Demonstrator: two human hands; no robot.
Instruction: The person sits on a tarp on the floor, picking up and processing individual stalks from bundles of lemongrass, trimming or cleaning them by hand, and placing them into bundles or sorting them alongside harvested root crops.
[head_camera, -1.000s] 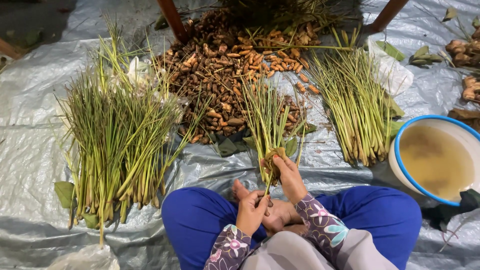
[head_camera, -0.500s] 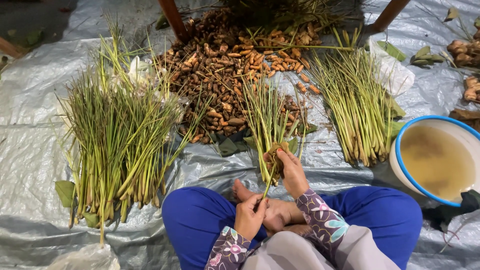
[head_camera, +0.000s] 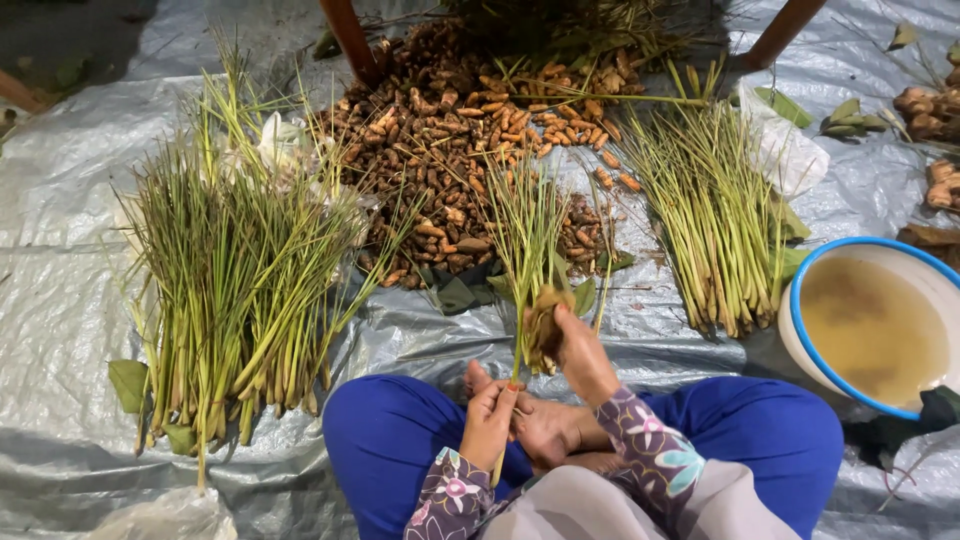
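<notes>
Lemongrass bundle (head_camera: 528, 235) stands over the tarp (head_camera: 60, 300), right hand (head_camera: 580, 350) clenched round its rooty base, left hand (head_camera: 490, 420) pinching one stalk (head_camera: 515, 375). A loose grip could spill stalks onto the turmeric pile (head_camera: 440, 150).

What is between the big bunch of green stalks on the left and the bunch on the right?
In the head view, between the left lemongrass pile and the right lemongrass pile lies a heap of brown-orange roots.

Bare tarp (head_camera: 640, 335) between stalk bundles (head_camera: 235, 290)
</notes>
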